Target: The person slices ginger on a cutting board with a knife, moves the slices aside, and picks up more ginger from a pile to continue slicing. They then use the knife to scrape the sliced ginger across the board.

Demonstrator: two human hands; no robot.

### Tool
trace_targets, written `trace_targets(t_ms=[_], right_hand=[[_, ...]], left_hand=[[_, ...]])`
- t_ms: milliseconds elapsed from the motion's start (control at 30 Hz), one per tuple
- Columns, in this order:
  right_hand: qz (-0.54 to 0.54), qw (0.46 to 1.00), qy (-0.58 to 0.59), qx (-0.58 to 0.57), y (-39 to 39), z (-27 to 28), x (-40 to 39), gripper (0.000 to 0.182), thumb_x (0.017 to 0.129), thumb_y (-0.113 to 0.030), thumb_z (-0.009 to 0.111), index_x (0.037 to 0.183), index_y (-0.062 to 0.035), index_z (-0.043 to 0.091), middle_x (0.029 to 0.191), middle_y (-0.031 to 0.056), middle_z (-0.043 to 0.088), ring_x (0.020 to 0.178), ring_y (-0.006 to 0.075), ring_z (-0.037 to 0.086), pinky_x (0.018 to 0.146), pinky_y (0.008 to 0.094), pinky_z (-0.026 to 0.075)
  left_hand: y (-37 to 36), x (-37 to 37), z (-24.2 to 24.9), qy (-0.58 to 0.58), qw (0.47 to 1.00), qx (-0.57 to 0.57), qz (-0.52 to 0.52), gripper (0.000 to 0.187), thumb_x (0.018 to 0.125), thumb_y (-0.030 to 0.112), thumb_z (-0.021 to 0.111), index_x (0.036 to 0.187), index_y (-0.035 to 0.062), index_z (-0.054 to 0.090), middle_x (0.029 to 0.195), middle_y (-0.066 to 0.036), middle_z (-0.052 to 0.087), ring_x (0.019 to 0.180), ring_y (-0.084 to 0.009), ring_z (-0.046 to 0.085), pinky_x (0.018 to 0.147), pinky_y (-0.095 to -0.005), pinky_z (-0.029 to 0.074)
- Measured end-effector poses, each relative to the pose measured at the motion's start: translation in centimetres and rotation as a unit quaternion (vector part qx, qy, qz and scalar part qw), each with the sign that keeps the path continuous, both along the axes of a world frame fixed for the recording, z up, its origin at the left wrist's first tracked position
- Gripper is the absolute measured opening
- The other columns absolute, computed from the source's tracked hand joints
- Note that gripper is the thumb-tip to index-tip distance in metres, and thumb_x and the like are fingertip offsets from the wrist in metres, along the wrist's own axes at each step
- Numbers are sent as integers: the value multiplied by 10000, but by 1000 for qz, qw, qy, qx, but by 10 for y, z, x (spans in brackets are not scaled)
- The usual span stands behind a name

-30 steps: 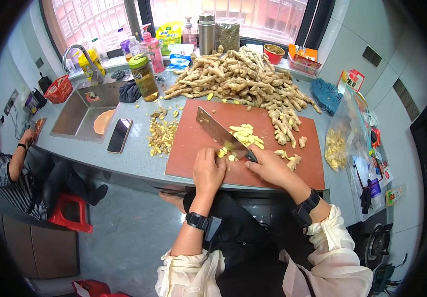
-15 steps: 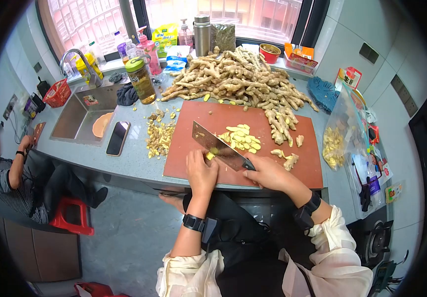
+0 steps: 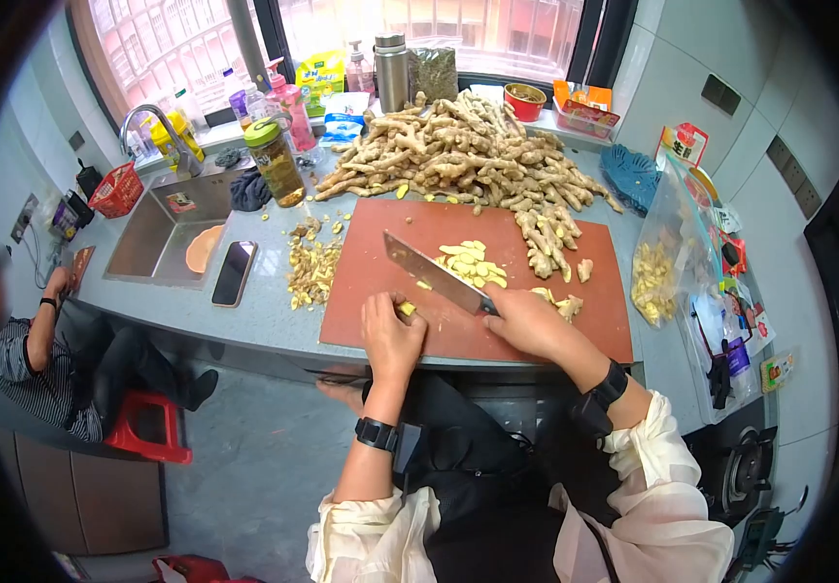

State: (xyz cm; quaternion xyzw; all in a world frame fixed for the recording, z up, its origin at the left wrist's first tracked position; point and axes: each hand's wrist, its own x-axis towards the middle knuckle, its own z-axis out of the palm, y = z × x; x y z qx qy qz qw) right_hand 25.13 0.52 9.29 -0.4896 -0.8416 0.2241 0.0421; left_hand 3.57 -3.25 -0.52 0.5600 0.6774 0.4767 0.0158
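My right hand (image 3: 528,325) is closed around the dark handle of a cleaver (image 3: 431,272), its broad blade slanting up to the left over the reddish-brown cutting board (image 3: 366,255). Between the fingers of my left hand (image 3: 392,335) is a small piece of ginger (image 3: 406,309), held near the board's front left. The blade is apart from that piece. Just beyond the blade lies a pile of yellow ginger slices (image 3: 474,262), partly covered by it. Ginger chunks (image 3: 567,307) rest past my right hand, partly hidden by it.
A large heap of ginger root (image 3: 468,155) spills onto the board's back. Peelings and scraps (image 3: 312,267) lie left of it, near a phone (image 3: 234,274) and sink (image 3: 137,243). A bag of slices (image 3: 654,277) stands right. Another person (image 3: 35,340) sits at far left.
The cleaver has moved up and away from the piece in my left hand, and my right hand has shifted slightly up with it. My left hand stays nearly in place.
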Motion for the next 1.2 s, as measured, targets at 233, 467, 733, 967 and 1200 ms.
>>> trace_targets(t_ms=[233,467,733,967,1200], right_hand=[[-13,996,82,-19,1,-4,15,403,939,-230,705,1252,-20,563,1098,276,695,1045,455,665,873,502,522],[-3,996,82,-17,-6,4,12,440,941,-232,704,1307,-35,561,1094,278,692,1038,447,671,866,497,523],[24,998,50,-2,-13,17,-1,353,949,-234,666,1201,-24,538,1017,286,704,998,476,670,855,563,515],[42,999,23,16,-10,12,-4,338,960,-246,654,1184,-26,530,976,283,705,952,479,680,828,567,521],[48,999,11,14,-11,20,-7,315,961,-243,652,1149,-24,527,945,279,702,940,473,683,829,573,523]], left_hand=[[11,5,1,-14,1000,3,-21,221,776,45,716,981,25,635,974,-166,631,956,-385,607,866,-479,488],[3,3,2,-64,996,27,-46,246,836,75,767,1047,20,655,990,-156,656,959,-366,642,841,-467,507],[-3,2,1,-67,995,41,-57,86,844,25,751,901,10,688,1025,-132,700,912,-353,683,785,-427,555],[2,-1,-5,8,994,87,-59,78,832,9,757,904,7,727,1038,-126,727,908,-342,711,783,-405,576],[2,-1,-3,33,995,76,-53,80,818,18,765,889,14,730,1043,-118,726,925,-343,709,800,-416,577]])
